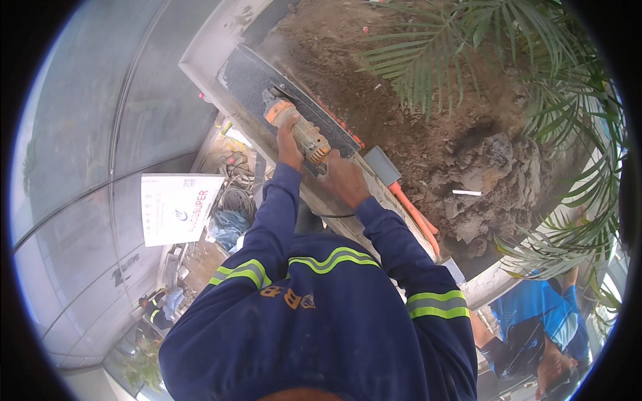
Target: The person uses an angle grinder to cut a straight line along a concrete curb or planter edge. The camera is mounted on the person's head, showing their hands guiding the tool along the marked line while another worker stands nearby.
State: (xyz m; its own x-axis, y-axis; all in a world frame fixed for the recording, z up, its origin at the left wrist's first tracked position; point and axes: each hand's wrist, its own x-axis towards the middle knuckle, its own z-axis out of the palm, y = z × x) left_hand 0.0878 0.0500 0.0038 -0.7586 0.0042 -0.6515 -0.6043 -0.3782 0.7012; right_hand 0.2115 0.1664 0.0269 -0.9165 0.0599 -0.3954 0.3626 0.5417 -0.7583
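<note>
An orange and grey, dust-covered angle grinder [308, 141] lies slantwise between my two hands. My left hand [288, 143] is closed round its body just behind the orange collar. Around the rear end, by the vents, my right hand [345, 179] is wrapped. The grinder's head and disc are over a dark grey stone slab [244, 79] that tops a low planter wall. Whether the disc touches the stone I cannot tell.
Right of the slab lie brown soil [321, 43], a rubble heap [491, 177] and an orange-handled trowel-like tool [412, 212]. Palm fronds [428, 60] overhang. A white box [180, 208] and coiled rope [235, 199] stand left by glass panels. A person in blue [545, 317] is at lower right.
</note>
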